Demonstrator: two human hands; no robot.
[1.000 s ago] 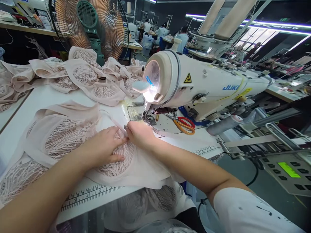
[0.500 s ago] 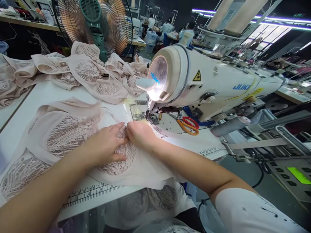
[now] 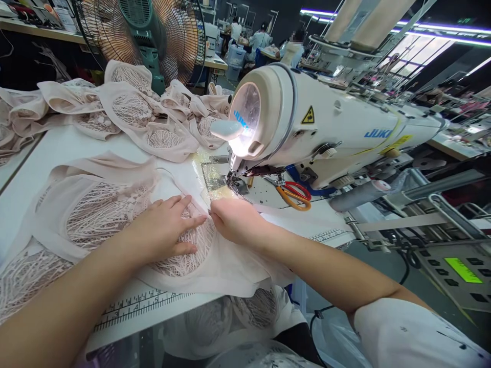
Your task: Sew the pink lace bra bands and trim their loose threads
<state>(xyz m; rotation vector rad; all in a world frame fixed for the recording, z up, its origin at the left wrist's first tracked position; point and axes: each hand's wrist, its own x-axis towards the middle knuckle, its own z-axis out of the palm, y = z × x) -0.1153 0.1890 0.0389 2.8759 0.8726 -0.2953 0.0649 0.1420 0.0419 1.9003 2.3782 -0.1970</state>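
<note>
Lightly, we rested our left hand [image 3: 163, 232], fingers spread, on the cloth [image 3: 233, 263] left of frame centre, which needed smoothing without stretching, while our right hand [image 3: 241, 221] bunched narrow near the machine [image 3: 326, 115], its hold unclear.

Left hand [image 3: 163, 230]: spread flat on the lace garment [image 3: 184, 266]
Right hand [image 3: 240, 220]: fingers curled at the fabric edge — just below the presser foot [image 3: 233, 184]
Scissors [image 3: 293, 196]: orange and red handles — beside the foot
</note>
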